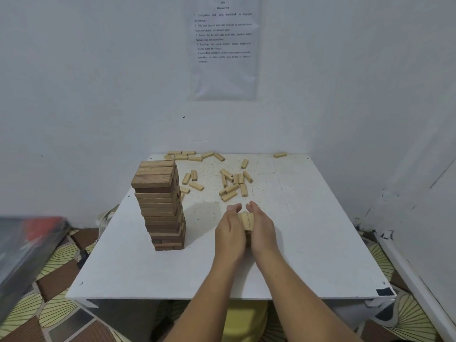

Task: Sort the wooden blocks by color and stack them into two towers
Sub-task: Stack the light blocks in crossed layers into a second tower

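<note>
A tall tower of dark brown blocks (160,206) stands on the left part of the white table (308,230). To its right, a short stack of light wooden blocks (246,221) sits between my two hands. My left hand (228,232) presses flat against the stack's left side, and my right hand (261,229) presses against its right side, fingers straight. Several loose light blocks (233,183) lie scattered behind the stack, with more light blocks (190,155) along the table's far edge. The lower part of the stack is hidden by my hands.
The table stands against a white wall, with a printed sheet (223,45) above it. One light block (280,155) lies alone at the far right corner. A dark bag (27,248) rests on the patterned floor at the left.
</note>
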Available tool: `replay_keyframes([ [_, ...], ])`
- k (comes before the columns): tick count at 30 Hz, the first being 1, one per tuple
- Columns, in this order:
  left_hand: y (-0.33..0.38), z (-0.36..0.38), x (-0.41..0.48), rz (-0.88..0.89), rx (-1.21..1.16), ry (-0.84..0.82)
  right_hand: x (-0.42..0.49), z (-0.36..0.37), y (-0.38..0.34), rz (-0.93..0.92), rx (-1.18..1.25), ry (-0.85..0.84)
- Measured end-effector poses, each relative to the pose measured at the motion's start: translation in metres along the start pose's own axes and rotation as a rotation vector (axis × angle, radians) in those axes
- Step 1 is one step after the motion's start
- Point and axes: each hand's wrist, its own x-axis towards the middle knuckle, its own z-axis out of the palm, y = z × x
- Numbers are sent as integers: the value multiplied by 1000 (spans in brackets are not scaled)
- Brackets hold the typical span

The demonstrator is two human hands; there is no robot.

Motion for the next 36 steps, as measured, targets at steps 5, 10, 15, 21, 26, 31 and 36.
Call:
replay_keyframes([
  [5, 3, 1, -1, -1, 11, 29, -1, 0, 1, -28, -33, 16],
  [10, 6, 2, -2, 13, 27, 50, -2, 0, 2, -32, -50, 26],
  [15, 5, -2, -2, -3, 26, 32, -2, -3, 2, -16, 27, 32],
  [21, 18, -31, -7, 106, 125, 68, -1, -21, -5, -10, 100, -54],
  [26, 53, -30, 27, 90, 204, 11, 32, -44, -23, -82, 21, -26],
  [31, 78, 4, 98, 44, 392, 2, 89, -51, -44, -235, -374, -33],
  [36, 69, 31, 159, -8, 698, -41, 153, -36, -45, -466, -1036, -195],
])
